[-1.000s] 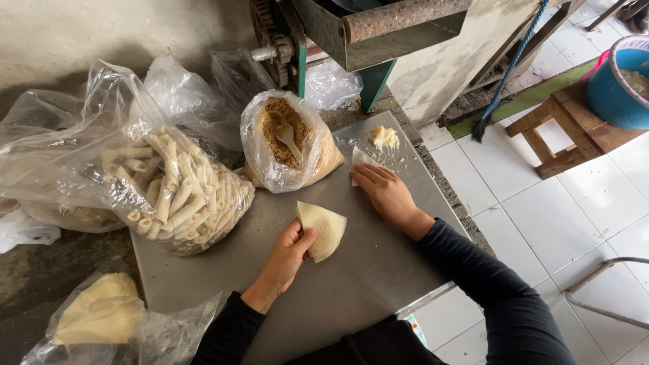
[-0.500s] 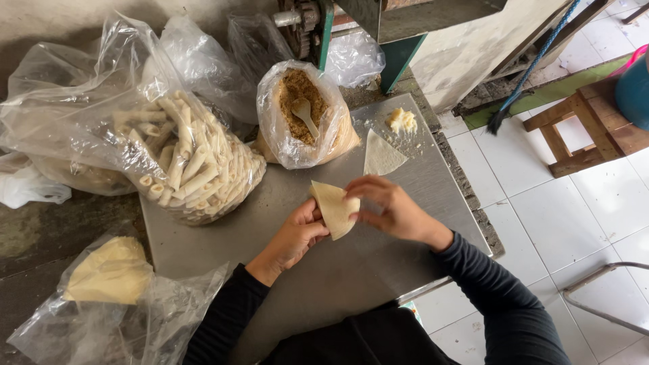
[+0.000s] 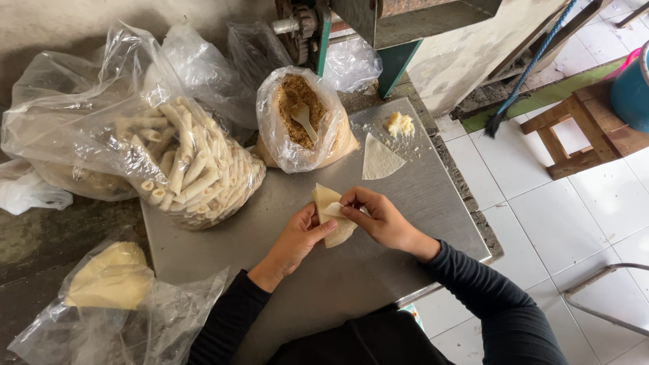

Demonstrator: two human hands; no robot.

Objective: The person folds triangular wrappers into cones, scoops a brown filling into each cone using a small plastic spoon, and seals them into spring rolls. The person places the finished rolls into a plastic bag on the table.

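Observation:
Both hands hold one pale triangular pastry wrapper (image 3: 328, 204) just above the steel worktop (image 3: 433, 203). My left hand (image 3: 297, 236) supports it from below and the side. My right hand (image 3: 375, 215) pinches and folds its right edge over. Another flat triangular wrapper (image 3: 380, 159) lies on the worktop beyond my right hand, with a small lump of yellowish paste (image 3: 399, 124) behind it. An open plastic bag of brown crumbly filling (image 3: 297, 101) with a pale spoon (image 3: 303, 118) in it stands just past the hands.
A big clear bag of several rolled pastry sticks (image 3: 193, 172) sits at left. A bag of stacked wrappers (image 3: 111, 277) lies at the near left. A green-framed machine (image 3: 378, 27) stands behind; a wooden stool (image 3: 581, 132), a blue tub (image 3: 632, 84) and a broom (image 3: 524, 74) are on the tiled floor at right.
My right hand left the worktop's far right and joined the left on the wrapper. The wrapper was lifted and its edge is now folded over.

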